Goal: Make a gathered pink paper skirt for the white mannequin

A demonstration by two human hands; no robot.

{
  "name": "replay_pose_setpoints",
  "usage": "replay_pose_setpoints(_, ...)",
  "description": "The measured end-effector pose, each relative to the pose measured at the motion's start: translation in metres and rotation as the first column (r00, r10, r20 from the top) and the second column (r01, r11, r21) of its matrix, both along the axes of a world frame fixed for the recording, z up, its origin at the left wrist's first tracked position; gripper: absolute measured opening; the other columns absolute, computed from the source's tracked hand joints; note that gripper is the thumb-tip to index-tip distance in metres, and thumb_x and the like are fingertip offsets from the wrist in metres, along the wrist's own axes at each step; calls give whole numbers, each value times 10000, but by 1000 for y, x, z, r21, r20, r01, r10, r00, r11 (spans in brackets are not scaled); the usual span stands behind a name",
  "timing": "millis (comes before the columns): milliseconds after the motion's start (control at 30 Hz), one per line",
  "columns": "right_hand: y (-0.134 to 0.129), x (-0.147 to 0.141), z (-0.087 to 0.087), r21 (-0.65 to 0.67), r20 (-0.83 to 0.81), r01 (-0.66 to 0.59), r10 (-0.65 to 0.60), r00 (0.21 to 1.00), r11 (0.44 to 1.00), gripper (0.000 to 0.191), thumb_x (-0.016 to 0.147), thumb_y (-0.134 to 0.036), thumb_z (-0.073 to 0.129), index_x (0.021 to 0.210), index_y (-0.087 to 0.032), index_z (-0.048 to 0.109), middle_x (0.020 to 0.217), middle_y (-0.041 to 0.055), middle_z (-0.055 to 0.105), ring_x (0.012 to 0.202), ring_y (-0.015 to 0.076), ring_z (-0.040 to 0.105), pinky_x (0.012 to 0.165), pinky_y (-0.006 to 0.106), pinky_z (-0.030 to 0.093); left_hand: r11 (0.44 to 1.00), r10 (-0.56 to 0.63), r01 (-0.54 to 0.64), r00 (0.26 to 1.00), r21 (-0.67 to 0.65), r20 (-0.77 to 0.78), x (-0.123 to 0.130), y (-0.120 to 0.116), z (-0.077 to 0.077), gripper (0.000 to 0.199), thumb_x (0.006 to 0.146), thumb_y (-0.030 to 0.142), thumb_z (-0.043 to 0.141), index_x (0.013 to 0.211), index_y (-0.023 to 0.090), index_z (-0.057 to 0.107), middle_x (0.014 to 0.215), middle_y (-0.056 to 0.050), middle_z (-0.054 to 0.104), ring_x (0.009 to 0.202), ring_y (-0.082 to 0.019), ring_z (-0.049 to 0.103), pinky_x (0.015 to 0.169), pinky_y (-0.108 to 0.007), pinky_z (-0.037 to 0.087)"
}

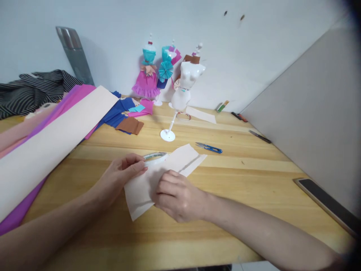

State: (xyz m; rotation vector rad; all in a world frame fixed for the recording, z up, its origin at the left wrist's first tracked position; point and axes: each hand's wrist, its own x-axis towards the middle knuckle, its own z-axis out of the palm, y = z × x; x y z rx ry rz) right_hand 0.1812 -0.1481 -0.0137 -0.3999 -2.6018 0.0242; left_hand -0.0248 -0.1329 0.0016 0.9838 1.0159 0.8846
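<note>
My left hand [126, 171] pinches a white roll of tape [155, 159] above a piece of pale crepe paper [180, 160] on the table. A strip, seemingly of tape, runs along the paper's near long edge. Over that same edge lies my right hand [176, 195], its fingers curled closed; whatever is between the fingertips is hidden. Beyond the paper's right end rests a pair of blue thread snips [209, 147]. A white mini dress form [184, 86] on a stand is behind the paper, with a brown paper piece at its neck.
Two more dress forms, one in a pink skirt [145, 82], stand by the wall. Long crepe sheets [56, 139] and scraps [130, 125] cover the left side. A tilted bottle [76, 56] leans behind. A craft knife [260, 136] and a phone [324, 203] are at right.
</note>
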Motion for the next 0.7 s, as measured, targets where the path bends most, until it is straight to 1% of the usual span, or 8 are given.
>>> replay_pose_setpoints(133,-5,-1,4,60,38,-55,53,998,997,205,871,-207,492,707,-158,605,672,19,535,647,158,430,638,327,326,1000,-13,13,1000,2,6,-1,-1,-1,229,721,384,726,828,188,676,795,-2,654,734,-136,595,595,-204,426)
replay_pose_setpoints(200,-7,-2,6,80,44,-77,74,996,994,191,874,-210,483,748,-155,616,705,18,544,616,143,426,614,317,323,1000,-10,10,1000,12,3,-1,-1,-1,222,726,380,720,833,192,673,797,-7,651,730,-143,596,578,-207,420)
replay_pose_setpoints(267,-10,-3,7,90,48,-84,80,996,992,174,876,-208,473,890,-146,636,740,17,556,590,133,427,585,308,323,1000,-11,11,1000,20,-9,-1,0,-2,223,718,376,725,833,192,671,804,-14,652,725,-152,597,570,-214,417)
replay_pose_setpoints(333,-13,-4,8,93,60,-78,73,996,993,240,878,-217,475,1059,-140,611,738,9,550,566,130,427,558,301,323,1000,-18,18,1000,24,-23,-1,0,-1,216,713,368,726,833,198,669,815,-13,653,713,-151,591,567,-217,411)
replay_pose_setpoints(400,-15,-5,8,103,74,-73,66,995,992,284,879,-210,488,1133,-131,586,707,-3,531,542,128,419,532,296,316,999,-27,28,999,29,-36,-1,-1,1,203,711,360,725,830,205,669,813,-1,650,688,-137,573,562,-212,397)
replay_pose_setpoints(467,-15,-6,8,119,74,-86,77,994,989,250,881,-180,498,1095,-112,608,678,-10,516,529,122,411,513,293,305,998,-35,38,998,45,-54,0,-1,4,192,712,355,719,817,202,669,807,4,644,677,-128,554,565,-209,387)
replay_pose_setpoints(567,-15,-7,7,147,74,-113,103,992,983,164,878,-147,501,916,-111,656,641,-12,502,531,115,413,507,288,302,995,-57,62,996,73,-67,0,-3,8,210,719,374,707,786,180,661,782,-5,622,669,-130,533,562,-213,377)
replay_pose_setpoints(700,-14,-8,6,166,75,-139,128,989,976,207,866,-100,478,736,-137,635,615,-13,493,528,114,408,509,286,309,996,-57,61,997,66,-55,0,-3,9,238,721,394,703,802,175,662,793,-19,623,676,-139,539,562,-222,382)
